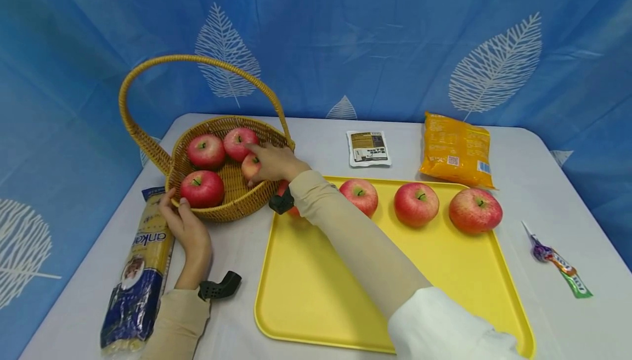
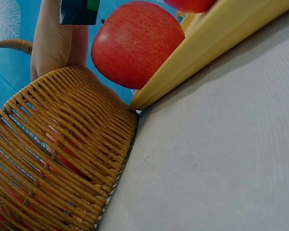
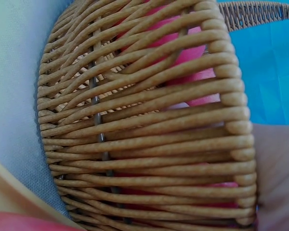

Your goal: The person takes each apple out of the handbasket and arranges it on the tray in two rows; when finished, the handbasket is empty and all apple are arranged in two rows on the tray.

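"Fingers first: how does the right hand [image 1: 271,163] hold on?"

"Finger and thumb are clamped on an apple [image 1: 250,167] inside the wicker basket [image 1: 237,213], towards its right side. I can't tell whether that apple rests on the woven floor."

"Why reach over the edge like that?"

"Most likely because the wall closes off the sides. The tall handle [image 1: 184,57] arches well above, so it looks to be out of the hand's way."

"And the left hand [image 1: 191,235]?"

"At the near left edge of the basket, thumb and finger spread apart. Probably it's there to steady the wicker; whether the fingers curl round it, I can't tell. The left wrist view doesn't help."

"What else is in the basket?"

"Three other apples [image 1: 202,189], set round the left and far sides. That seems to leave the right side free for the hand."

"And the yellow tray [image 1: 306,294]?"

"Just beside the basket, presumably for a short reach. A row of four apples [image 1: 416,204] lines its far edge, one partly hidden behind the right wrist. The near part is bare."
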Demonstrator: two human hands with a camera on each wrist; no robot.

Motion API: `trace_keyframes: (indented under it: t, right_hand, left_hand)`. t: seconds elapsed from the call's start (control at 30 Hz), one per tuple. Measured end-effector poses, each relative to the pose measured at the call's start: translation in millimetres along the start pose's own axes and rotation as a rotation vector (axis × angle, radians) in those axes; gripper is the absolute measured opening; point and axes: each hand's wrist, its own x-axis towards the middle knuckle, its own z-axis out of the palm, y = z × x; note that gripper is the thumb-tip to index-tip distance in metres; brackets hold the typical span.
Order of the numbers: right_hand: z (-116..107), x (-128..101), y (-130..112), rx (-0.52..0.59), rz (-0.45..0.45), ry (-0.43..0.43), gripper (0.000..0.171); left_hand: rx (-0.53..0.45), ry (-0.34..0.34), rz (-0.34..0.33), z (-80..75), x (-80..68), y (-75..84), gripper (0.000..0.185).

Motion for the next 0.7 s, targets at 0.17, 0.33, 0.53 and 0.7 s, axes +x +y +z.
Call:
trace_keyframes:
  t: [0.17,0.33,0.53,0.7]
  right_hand:
    - [0.0,0.3,0.3,-0.001,-0.011,-0.002,0.087]
    - [1.6,-0.3,1.1,-0.042,-0.027,0.021,0.077]
    - [4.2,-0.9,4.8,-0.046,-0.067,0.027,0.059]
    - [5.7,-2.8,6.6,-0.042,-0.115,0.032,0.045]
  left_hand:
    - [0.009,-0.001,0.005,0.1,0.6,-0.6,0.034]
    - [0.004,-0.004,0.006,-0.4,0.9,-2.4,0.034]
    - [-0.011,-0.003,0.008,-0.6,0.2,-0.9,0.034]
    - [-0.01,-0.008,0.01,-1.0,-0.4,-1.6,0.035]
